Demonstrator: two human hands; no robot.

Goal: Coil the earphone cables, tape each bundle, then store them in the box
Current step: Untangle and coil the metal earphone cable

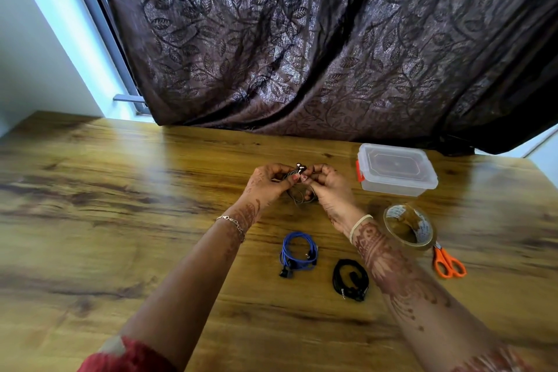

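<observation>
A grey earphone cable [297,197] is held just above the table [120,190], between the two hands and to the left of the box [396,170]. It is pinched near its earbuds [300,168] by the curled fingers of the left hand [268,183] and grasped from the other side by the curled fingers of the right hand [327,186]. The earbuds are pointed up and away from the person, and the loose loops are hung below the fingers. The bundle's long axis is therefore judged to run from the far, upper end down toward the person, though motion blur leaves the loops hard to read. From here, the loops could be lost if either pinch is eased, since thin springy cable is likely to uncoil. That risk is raised because one hand must be freed to reach the tape roll [409,229], which is laid beside the right forearm, near the scissors [449,263]. Tape could also be stuck over the earbuds if the bundle is wrapped too high. A blue coil [297,251] and a black coil [350,279] are laid on the table nearer the person, and whether they are taped cannot be told. The box's lid appears to be on, so storing could be delayed.
</observation>
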